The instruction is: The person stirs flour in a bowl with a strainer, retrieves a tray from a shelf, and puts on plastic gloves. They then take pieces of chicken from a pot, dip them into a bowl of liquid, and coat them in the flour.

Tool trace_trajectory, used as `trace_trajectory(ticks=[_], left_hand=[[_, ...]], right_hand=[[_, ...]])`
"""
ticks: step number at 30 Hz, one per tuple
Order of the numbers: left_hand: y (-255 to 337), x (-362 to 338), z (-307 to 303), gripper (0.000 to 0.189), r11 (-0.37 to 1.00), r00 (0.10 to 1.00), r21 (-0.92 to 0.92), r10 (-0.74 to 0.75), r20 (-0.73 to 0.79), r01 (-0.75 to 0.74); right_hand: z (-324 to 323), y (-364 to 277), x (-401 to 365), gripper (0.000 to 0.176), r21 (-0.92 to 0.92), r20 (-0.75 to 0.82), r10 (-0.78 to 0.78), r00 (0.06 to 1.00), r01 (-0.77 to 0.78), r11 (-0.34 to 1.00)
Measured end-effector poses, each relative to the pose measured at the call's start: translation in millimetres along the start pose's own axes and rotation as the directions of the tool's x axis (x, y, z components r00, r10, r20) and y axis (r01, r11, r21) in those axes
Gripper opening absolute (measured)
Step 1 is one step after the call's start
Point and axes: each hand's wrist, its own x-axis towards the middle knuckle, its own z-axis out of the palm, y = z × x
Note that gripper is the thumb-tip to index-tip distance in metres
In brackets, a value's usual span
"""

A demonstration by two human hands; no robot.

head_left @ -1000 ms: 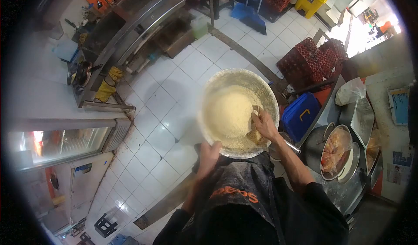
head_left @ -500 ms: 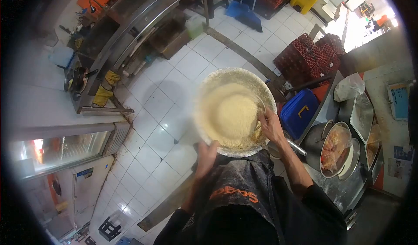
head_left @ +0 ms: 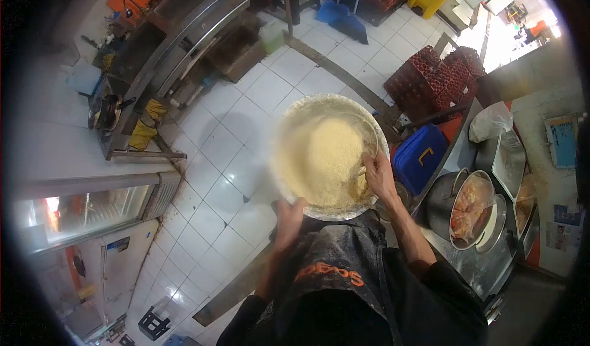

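Observation:
A wide, flour-dusted metal bowl (head_left: pixel 294 105) is held in front of my apron. Inside it, a rounded heap of pale yellow flour or crumbs (head_left: pixel 335 146) is smeared by motion on its left. My right hand (head_left: pixel 380 177) reaches over the right edge, fingers closed on the thin curved rim of what looks like a round sieve (head_left: pixel 373 138); most of it is hidden by the flour. My left hand (head_left: pixel 290 220) grips the bowl's lower left edge, thumb up at the rim and fingers hidden underneath. Darker, brownish crumbs (head_left: pixel 358 189) lie near my right hand.
At right, a steel counter (head_left: pixel 479 272) carries a pot of bagged food (head_left: pixel 472 208) and metal trays (head_left: pixel 509 165). A blue lid or crate (head_left: pixel 421 157) and stacked red egg trays (head_left: pixel 424 85) stand nearby. A glass-fronted fridge (head_left: pixel 92 211) is at left, above white floor tiles (head_left: pixel 215 161).
The pale heap has shifted slightly and spread inside the bowl. My right hand has moved a little with the rim it grips; my left hand keeps its place on the bowl.

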Motion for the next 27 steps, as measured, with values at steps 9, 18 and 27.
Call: trace_trajectory(ticks=[9,18,27], left_hand=[[3.3,-3.9,-1.8,0.058,0.995,0.995,-0.055,-0.088,-0.045,0.086],[-5.5,0.0,-4.7,0.059,0.999,0.999,-0.038,-0.036,-0.04,0.035],[-2.5,-2.5,-11.3,0.061,0.995,0.991,0.018,-0.099,-0.092,0.101]], right_hand=[[1.4,-18.2,-3.5,0.04,0.104,0.016,-0.013,1.0,0.012,0.994],[6.3,-7.6,-4.8,0.039,0.075,-0.032,-0.04,0.999,0.042,0.996],[2.4,-24.5,-8.9,0.04,0.146,-0.05,-0.018,0.999,0.025,0.989]])
